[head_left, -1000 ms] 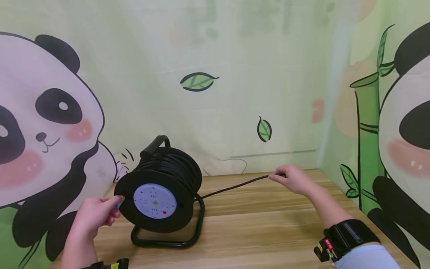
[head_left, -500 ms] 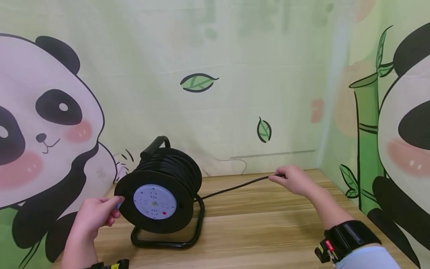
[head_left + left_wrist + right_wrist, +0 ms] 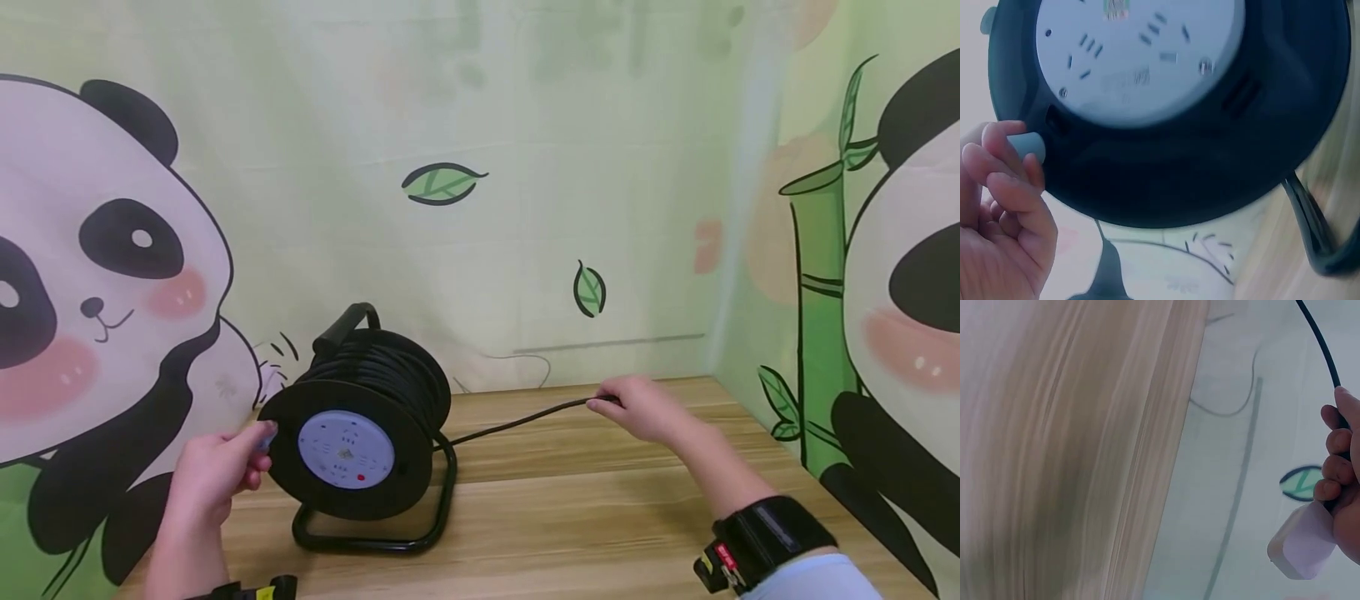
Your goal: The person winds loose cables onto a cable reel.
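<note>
A black cable reel (image 3: 341,450) with a round pale socket panel stands on its tubular frame, left of the middle in the head view. My left hand (image 3: 217,471) pinches the small pale knob (image 3: 1029,147) near the rim of the reel's front flange. Black cable (image 3: 517,422) is wound round the drum, and one length runs off to the right. Its end part is in my right hand (image 3: 637,408), fingers curled round it. From under that hand a white plug (image 3: 1304,544) sticks out in the right wrist view; its pins are not seen.
The reel stands on a wood-grain table (image 3: 570,517). Behind and beside the table hang cloth walls (image 3: 525,208) printed with pandas, leaves and bamboo. A black carrying handle (image 3: 345,329) rises above the drum.
The reel's front face has turned slightly clockwise, its red button shifting left, while my left hand has edged up with the knob. My right hand has come slightly left with the cable.
</note>
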Tool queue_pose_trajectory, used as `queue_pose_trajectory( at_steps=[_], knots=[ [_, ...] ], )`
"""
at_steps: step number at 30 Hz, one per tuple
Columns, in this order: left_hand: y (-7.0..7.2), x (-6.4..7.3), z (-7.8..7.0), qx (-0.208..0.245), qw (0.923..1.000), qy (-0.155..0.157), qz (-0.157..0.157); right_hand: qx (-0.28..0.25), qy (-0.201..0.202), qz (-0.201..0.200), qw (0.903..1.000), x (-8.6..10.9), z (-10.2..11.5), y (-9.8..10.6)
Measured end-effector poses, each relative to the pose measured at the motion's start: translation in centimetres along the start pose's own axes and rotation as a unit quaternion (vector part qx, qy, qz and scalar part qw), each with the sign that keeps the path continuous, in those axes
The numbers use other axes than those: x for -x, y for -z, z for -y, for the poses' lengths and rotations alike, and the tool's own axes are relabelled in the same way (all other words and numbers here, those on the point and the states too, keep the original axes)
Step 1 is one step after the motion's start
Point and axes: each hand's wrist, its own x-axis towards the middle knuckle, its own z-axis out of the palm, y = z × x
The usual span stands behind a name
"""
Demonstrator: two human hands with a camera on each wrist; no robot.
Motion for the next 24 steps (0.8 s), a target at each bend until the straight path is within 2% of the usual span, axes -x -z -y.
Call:
queue_pose_trajectory(
  at_steps=[4, 8, 11, 14, 17, 20, 24],
  knots=[
    [-0.8, 0.6, -1.1, 0.051, 0.9983, -0.009, -0.026, 0.008, 0.03, 0.003, 0.9995, -0.5, 1.2, -0.9],
    [-2.0, 1.5, -2.6, 0.103, 0.9933, -0.021, -0.048, 0.012, 0.053, 0.003, 0.9985, -1.2, 2.7, -1.6],
    [-2.9, 2.2, -3.6, 0.114, 0.9913, -0.036, -0.056, 0.018, 0.062, 0.004, 0.9979, -1.6, 3.7, -2.1],
    [-3.8, 2.7, -4.3, 0.098, 0.9911, -0.063, -0.064, 0.019, 0.066, 0.008, 0.9976, -1.9, 4.6, -2.4],
    [-4.7, 3.2, -4.7, 0.059, 0.9896, -0.098, -0.087, 0.027, 0.067, 0.012, 0.9973, -2.2, 5.5, -2.7],
    [-5.5, 3.5, -4.9, 0.015, 0.9844, -0.128, -0.12, 0.055, 0.069, 0.007, 0.9961, -2.4, 6.3, -3.1],
    [-6.5, 3.9, -5.1, -0.032, 0.9747, -0.162, -0.151, 0.113, 0.069, -0.02, 0.991, -2.5, 7.0, -3.6]
  ],
)
